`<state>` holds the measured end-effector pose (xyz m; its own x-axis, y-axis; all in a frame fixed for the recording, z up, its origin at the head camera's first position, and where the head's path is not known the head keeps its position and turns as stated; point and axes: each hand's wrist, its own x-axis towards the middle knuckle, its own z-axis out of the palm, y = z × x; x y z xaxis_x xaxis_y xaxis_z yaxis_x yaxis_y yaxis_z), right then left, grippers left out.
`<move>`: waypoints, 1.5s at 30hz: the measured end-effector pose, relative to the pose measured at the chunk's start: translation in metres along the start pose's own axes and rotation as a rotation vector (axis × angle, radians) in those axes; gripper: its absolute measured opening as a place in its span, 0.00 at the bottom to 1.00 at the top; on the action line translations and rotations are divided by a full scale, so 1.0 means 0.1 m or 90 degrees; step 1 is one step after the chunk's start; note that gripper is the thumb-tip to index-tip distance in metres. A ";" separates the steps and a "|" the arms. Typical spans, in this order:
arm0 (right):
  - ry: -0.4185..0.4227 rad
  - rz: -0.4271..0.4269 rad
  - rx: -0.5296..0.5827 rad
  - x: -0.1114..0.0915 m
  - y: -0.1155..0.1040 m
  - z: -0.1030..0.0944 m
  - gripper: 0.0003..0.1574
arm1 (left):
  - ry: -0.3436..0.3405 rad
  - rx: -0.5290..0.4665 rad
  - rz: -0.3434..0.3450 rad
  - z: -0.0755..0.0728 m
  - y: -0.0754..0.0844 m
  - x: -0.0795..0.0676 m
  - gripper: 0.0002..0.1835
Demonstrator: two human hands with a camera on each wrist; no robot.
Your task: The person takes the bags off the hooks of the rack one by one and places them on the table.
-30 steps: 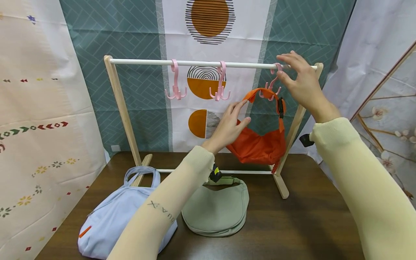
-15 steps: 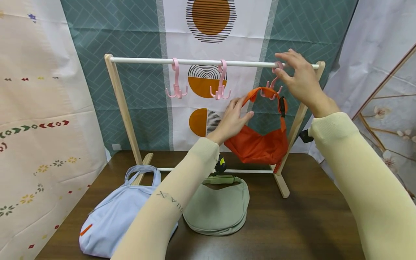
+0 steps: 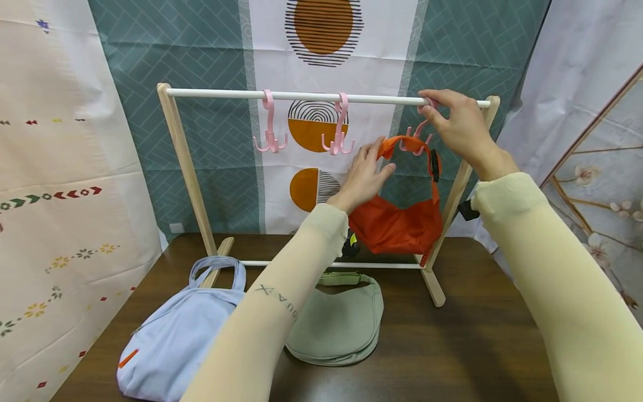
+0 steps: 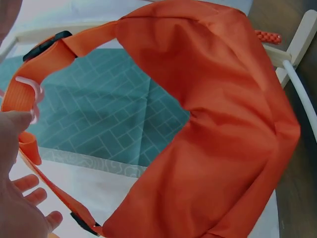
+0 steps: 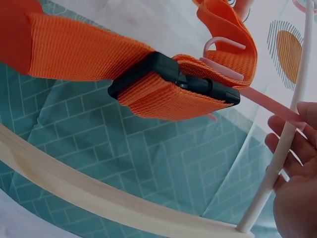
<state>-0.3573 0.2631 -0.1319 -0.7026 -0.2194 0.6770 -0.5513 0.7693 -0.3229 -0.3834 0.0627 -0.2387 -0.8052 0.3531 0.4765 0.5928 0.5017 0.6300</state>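
Observation:
An orange shoulder bag [image 3: 402, 223] hangs by its webbing strap [image 4: 54, 54] from the prongs of the rightmost pink hook [image 3: 416, 139]. The strap has a black buckle [image 5: 173, 79]. My left hand [image 3: 364, 176] touches the strap's left side, its fingers mostly straight and the thumb spread apart from them. Up at the white rail [image 3: 382, 100], my right hand [image 3: 462, 125] pinches the top of that pink hook between thumb and index finger. In the right wrist view, the other fingers lie behind the rail.
Two more pink hooks, a middle hook [image 3: 340, 125] and a left hook [image 3: 269, 125], hang on the rail without bags. A light blue bag [image 3: 176, 335] and a sage green bag [image 3: 336, 324] lie on the brown table [image 3: 427, 346]. Wooden posts [image 3: 186, 167] hold the rail.
My left hand has moved a little right and up along the strap. My right hand has lowered and closed its thumb and index finger on the hook's top.

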 end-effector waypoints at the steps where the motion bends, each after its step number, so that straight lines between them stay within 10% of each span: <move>1: -0.002 0.004 0.005 0.00 0.00 0.00 0.26 | 0.006 0.001 0.001 0.01 0.00 0.01 0.38; 19: 0.008 -0.016 -0.018 -0.01 0.03 0.06 0.28 | 0.109 -0.040 -0.009 0.04 0.04 0.12 0.25; 45: 0.029 -0.070 -0.052 0.01 0.11 0.06 0.28 | 0.046 -0.099 0.002 -0.05 0.07 0.07 0.23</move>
<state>-0.3668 0.2683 -0.1385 -0.6176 -0.2784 0.7355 -0.5838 0.7890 -0.1915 -0.3851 0.0646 -0.2273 -0.8034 0.2942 0.5177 0.5951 0.3704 0.7132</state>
